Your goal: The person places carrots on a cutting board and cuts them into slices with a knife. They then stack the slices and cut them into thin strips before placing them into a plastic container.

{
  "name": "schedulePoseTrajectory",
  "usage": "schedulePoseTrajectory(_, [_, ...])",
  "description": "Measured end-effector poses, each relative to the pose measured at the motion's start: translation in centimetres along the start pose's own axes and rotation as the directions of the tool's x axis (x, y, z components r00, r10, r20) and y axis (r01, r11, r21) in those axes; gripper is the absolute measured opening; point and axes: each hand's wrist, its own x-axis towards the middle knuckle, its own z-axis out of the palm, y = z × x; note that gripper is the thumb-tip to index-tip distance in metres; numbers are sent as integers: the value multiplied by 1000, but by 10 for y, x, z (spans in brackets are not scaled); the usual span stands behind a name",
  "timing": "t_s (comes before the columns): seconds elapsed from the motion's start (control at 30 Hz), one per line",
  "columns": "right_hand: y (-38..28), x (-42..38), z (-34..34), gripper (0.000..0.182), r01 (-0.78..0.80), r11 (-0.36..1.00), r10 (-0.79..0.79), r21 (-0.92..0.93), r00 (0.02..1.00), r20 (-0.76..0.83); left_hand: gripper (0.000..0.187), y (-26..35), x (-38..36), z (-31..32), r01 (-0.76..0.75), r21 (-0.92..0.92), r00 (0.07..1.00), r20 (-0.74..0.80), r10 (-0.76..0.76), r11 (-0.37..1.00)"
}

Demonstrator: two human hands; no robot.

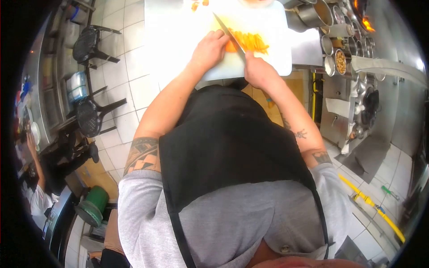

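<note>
A kitchen knife is gripped in my right hand, its blade slanting up and left across the white cutting board. My left hand lies on the board left of the blade. Its fingers are curled down onto orange vegetable pieces right beside the knife; what is under the fingertips is partly hidden. Cut orange vegetable strips spread to the right of the blade, perhaps carrot, though glare blurs them. A few orange-red bits sit at the board's far edge.
Metal pots and a container of light brown pieces stand at the right, with a flame beyond. Black chairs and a green bin are at the left. Another person's arm shows far left.
</note>
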Motion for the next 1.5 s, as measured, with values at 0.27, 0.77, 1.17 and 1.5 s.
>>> schedulePoseTrajectory(0.27, [1,0,28,27,-53,998,53,17,999,-1,25,-2,1,1,-9,-45,999,-44,7,999])
schedulePoseTrajectory(0.77, [-5,-10,-8,23,26,1000,-25,-18,999,22,25,-2,2,-1,25,-52,999,-18,-26,998])
schedulePoseTrajectory(1.17, [15,17,45,22,73,995,-66,71,992,-104,20,-11,-1,1,82,-212,988,-110,-107,974])
schedulePoseTrajectory(1.5, [-6,12,10,26,20,1000,-20,10,1000,15,31,-11,-7,0,-4,-4,998,-61,4,1000])
